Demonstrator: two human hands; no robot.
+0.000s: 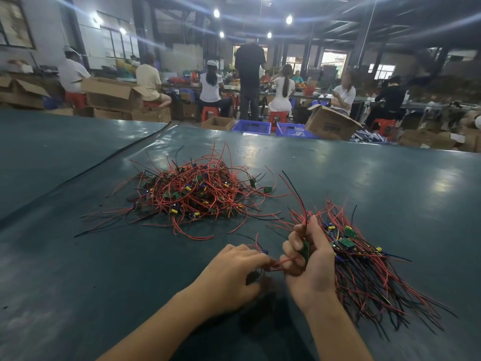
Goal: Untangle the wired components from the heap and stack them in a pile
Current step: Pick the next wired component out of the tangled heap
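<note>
Untangling step: right hand [309,259] grips a small green circuit board with red wires [305,250], left hand [234,272] pinches its looped red lead [286,261]. Once freed, it likely goes onto the combed pile of wired boards [364,269] just right of that hand.

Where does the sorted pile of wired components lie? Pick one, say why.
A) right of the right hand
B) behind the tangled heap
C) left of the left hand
A: the sorted pile lies just right of the right hand, while the tangled heap sits farther out, ahead of the left hand.
</note>
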